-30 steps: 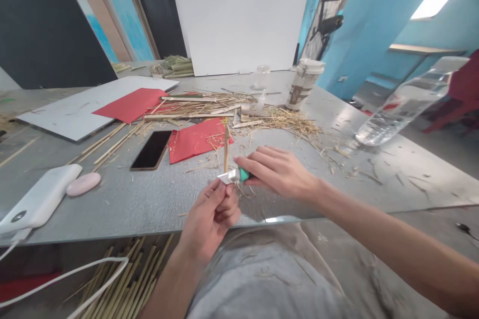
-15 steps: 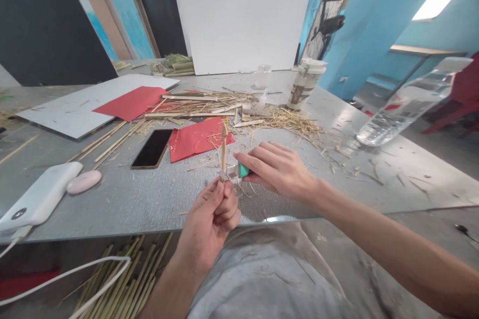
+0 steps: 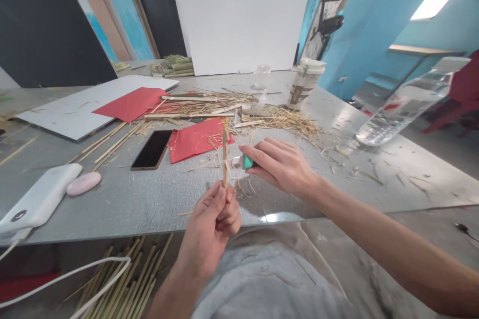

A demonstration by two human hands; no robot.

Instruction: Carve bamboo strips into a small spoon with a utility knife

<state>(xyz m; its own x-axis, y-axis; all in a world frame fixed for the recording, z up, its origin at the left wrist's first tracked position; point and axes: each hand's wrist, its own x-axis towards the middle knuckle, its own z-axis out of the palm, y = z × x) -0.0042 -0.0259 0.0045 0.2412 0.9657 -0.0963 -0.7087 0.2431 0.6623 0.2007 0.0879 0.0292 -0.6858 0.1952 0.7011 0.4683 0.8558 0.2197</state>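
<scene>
At the far left of the grey table (image 3: 145, 204), a white, rounded-edge power bank (image 3: 43, 197) is lying with a white cable (image 3: 116, 260) running from its near end. A pale pink oval object (image 3: 84, 183) is sitting just beside it. Further right, a black-screened phone (image 3: 151, 150) is lying flat, next to a creased red paper sheet (image 3: 190, 140) that is carrying pale shavings.

The left hand (image 3: 213, 209) is closing its curled fingers and thumb around the lower end of a thin, pale wooden strip (image 3: 225, 152), which is standing nearly upright above the table's near edge. To the right, the right hand (image 3: 279, 164) is wrapping folded fingers around a green-handled cutter (image 3: 247, 161), its metal blade pointing at the strip's side; whether they are touching I cannot tell.

Behind, a small clear plastic tub (image 3: 262, 77) is standing, its contents too faint to make out. Right of it, a brown-and-white paper cup (image 3: 303, 87) is wearing a white lid, which is hiding the inside. Farthest right, a capped clear plastic bottle (image 3: 411, 102) is appearing slanted; its fill level is not showing clearly.
</scene>
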